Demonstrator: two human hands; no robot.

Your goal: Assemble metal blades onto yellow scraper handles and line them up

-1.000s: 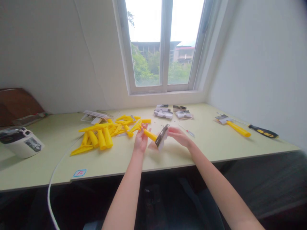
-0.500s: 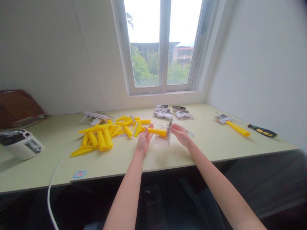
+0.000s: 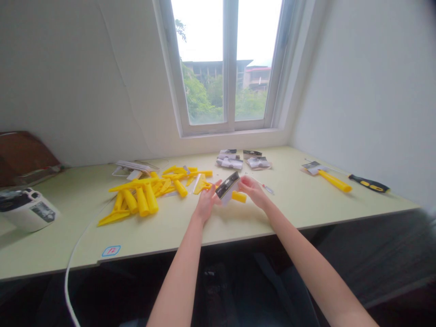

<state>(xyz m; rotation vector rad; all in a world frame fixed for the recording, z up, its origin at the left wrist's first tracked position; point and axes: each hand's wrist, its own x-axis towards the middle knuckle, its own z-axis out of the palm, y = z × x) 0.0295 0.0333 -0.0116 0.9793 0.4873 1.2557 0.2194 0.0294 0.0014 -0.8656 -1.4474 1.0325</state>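
My left hand [image 3: 204, 205] is closed around a yellow scraper [image 3: 239, 196], near its head. The blade end sticks out to the left, and the handle's rounded end points right. A black and white packaging card [image 3: 228, 187] with a hang hole sits around the handle, hiding its middle. My right hand [image 3: 252, 190] pinches the card's right edge. Just past that hand lies a small screwdriver-like tool [image 3: 267, 189] with a pale handle. To the left, a heap of yellow scraper parts [image 3: 145, 195] rests on the table.
Several folded packaging cards [image 3: 229, 162] lie below the window. On the right are a carded yellow scraper [image 3: 335, 181] and a black-yellow screwdriver [image 3: 369, 184]. A white container [image 3: 30, 211] stands far left, near a cable [image 3: 80, 245] crossing the table edge. A brown box [image 3: 27, 154] sits behind.
The card has moved left along the scraper's handle and turned its black-and-white face toward me. The handle's end now shows to its right. The view has shifted slightly.
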